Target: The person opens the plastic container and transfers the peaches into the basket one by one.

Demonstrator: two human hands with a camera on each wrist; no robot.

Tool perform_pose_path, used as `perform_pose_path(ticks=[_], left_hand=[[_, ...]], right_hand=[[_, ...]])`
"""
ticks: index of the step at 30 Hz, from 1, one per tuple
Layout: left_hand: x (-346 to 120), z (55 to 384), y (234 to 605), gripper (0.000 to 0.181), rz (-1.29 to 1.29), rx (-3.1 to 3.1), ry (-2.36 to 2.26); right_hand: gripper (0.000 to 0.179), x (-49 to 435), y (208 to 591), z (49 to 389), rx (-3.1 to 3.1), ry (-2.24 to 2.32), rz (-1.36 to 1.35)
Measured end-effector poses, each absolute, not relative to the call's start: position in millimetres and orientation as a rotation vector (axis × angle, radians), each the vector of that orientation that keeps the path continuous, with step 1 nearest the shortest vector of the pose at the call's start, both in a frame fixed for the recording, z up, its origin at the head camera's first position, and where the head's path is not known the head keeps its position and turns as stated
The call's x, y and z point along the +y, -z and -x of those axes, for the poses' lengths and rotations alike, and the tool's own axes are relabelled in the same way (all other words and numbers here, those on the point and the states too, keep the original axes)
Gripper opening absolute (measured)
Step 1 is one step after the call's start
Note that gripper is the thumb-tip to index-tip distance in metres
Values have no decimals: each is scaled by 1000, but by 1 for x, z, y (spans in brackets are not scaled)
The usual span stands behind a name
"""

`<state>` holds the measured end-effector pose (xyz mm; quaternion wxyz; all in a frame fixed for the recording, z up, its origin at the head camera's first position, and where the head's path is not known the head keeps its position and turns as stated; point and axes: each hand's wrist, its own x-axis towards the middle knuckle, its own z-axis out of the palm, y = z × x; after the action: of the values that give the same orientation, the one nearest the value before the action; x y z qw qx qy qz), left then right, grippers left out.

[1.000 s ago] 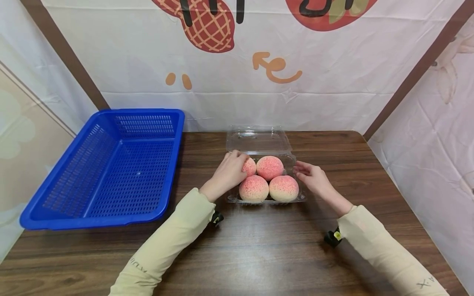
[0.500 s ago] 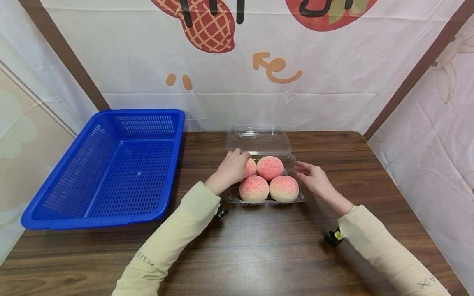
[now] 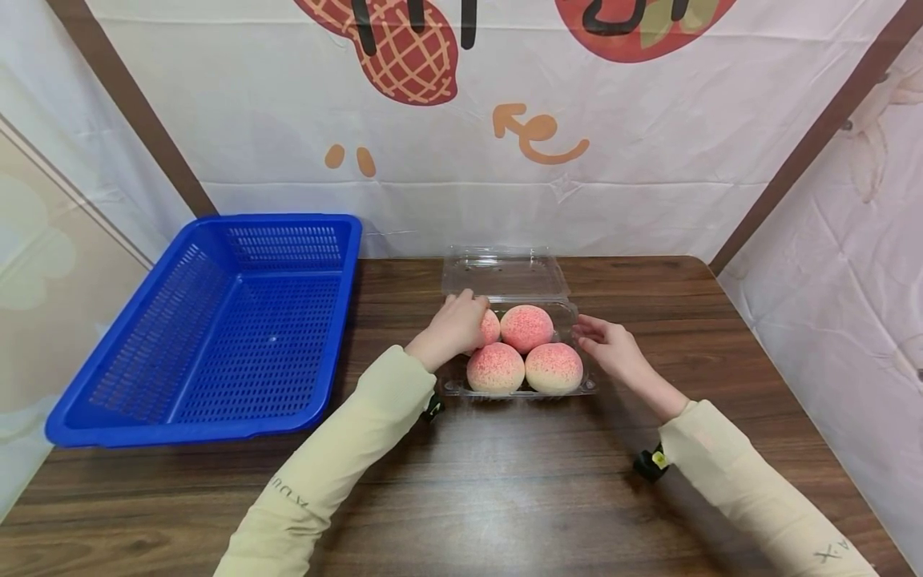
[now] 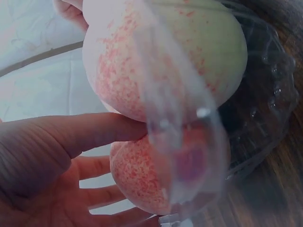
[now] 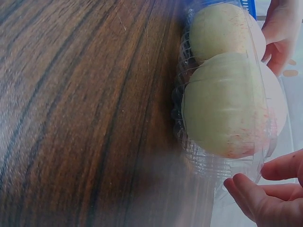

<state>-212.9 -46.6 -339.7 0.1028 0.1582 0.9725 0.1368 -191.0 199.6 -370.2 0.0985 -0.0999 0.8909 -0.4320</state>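
Note:
A clear plastic clamshell container (image 3: 519,392) sits on the table, its lid (image 3: 505,276) folded back. In it are several round pink-and-cream peaches, with a front-left peach (image 3: 495,368), a front-right peach (image 3: 554,368) and a back-right peach (image 3: 527,328). My left hand (image 3: 453,327) grips the back-left peach (image 3: 490,327), hiding part of it; in the left wrist view the thumb and fingers lie around that peach (image 4: 137,175). At the container's right rim (image 5: 258,165), my right hand (image 3: 609,346) pinches the edge between thumb and fingers.
A large blue plastic basket (image 3: 328,353) stands on the left of the wooden table (image 3: 519,489). Behind the table hangs a printed white cloth (image 3: 274,104), close to the folded-back lid.
My left hand and forearm have shifted slightly to the right around the back-left peach. The right hand stays at the container rim, and the other peaches have not moved.

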Motion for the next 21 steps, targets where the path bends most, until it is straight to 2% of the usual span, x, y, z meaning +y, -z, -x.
perform_pose_path(ticks=[5, 12, 21], left_hand=[[-44, 216, 339, 39, -501, 2853, -330], [-41, 221, 333, 49, -471, 2781, -317], [-38, 226, 324, 49, -440, 2650, -270]], right_hand=[[44, 200, 370, 191, 2633, 1282, 289], [44, 201, 371, 190, 2635, 1280, 289], [44, 201, 371, 192, 2634, 1281, 294]])
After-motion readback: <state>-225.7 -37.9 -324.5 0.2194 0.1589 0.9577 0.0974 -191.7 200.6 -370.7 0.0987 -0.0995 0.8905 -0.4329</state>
